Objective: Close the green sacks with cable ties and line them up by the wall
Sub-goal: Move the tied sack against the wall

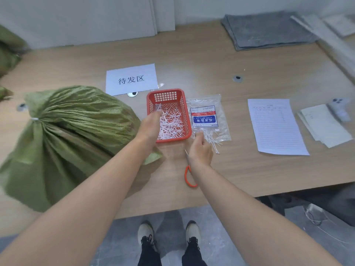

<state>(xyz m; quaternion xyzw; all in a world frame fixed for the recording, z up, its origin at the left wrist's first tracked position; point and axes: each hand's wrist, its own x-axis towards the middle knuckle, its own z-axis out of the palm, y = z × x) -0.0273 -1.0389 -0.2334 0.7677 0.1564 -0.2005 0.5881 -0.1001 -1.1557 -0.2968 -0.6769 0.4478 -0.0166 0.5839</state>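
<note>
Left of the red basket on the counter, a green sack lies on its side, its neck cinched by a white cable tie. The left hand reaches over the basket's left rim, fingers stretched out and loose. Right of the basket, the right hand curls its fingers at loose ties spilling from a plastic bag; whether it pinches one, I cannot tell.

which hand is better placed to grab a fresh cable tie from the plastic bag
Right. The right hand is beside the loose cable ties spilling from the plastic bag; the left hand is over the red basket, further away.
</note>
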